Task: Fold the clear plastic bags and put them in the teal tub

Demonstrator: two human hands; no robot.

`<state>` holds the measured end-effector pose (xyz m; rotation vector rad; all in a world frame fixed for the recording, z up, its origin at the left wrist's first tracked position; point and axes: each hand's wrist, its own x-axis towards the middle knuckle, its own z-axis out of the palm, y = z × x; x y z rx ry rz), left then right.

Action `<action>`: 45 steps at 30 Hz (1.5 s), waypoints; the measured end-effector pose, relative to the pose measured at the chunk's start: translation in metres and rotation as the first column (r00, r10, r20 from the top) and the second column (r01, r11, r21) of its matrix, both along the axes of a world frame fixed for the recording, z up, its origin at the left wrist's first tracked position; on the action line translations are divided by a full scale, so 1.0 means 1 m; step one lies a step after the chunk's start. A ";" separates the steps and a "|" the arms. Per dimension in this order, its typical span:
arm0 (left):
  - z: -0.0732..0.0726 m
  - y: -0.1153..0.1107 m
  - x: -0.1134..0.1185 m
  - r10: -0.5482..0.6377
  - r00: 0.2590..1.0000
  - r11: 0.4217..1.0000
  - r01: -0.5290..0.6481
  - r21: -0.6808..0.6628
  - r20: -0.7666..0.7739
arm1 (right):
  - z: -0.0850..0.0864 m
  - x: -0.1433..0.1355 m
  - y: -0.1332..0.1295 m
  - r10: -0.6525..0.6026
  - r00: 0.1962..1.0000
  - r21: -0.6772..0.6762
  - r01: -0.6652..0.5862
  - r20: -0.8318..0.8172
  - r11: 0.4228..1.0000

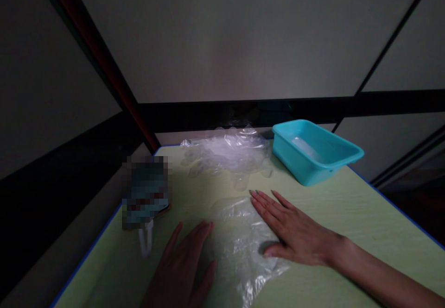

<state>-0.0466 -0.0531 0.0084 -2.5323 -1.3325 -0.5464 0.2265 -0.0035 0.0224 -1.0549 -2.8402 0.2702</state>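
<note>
Left hand (182, 266) at bottom centre is held with fingers partly spread, beside the film (236, 238) at lower centre; whether contact is made cannot be told. By the right hand (297, 234), palm down with thumb and little finger set apart, the film's right side is covered. Flattening looks part done: creases are left at the lower end, and the pile (225, 153), at upper centre on the table (368, 215), is left crumpled beside the basin (295, 160).
</note>
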 end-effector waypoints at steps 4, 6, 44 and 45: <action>-0.003 -0.001 -0.002 0.024 1.000 0.999 -0.024 -0.030 0.015 | 0.002 0.001 0.001 -0.002 1.000 -0.023 0.002 -0.017 1.000; -0.004 -0.002 -0.002 0.036 0.999 0.998 -0.035 -0.058 0.017 | 0.004 0.000 0.000 -0.010 0.999 -0.021 0.010 -0.034 1.000; 0.008 -0.003 0.016 0.031 0.998 0.997 -0.027 -0.075 0.056 | 0.003 -0.005 -0.001 0.050 0.995 -0.039 -0.054 -0.087 0.998; 0.010 -0.002 0.022 0.008 0.999 0.997 -0.005 -0.072 0.039 | 0.002 -0.006 -0.001 0.040 0.995 -0.017 -0.042 -0.091 0.999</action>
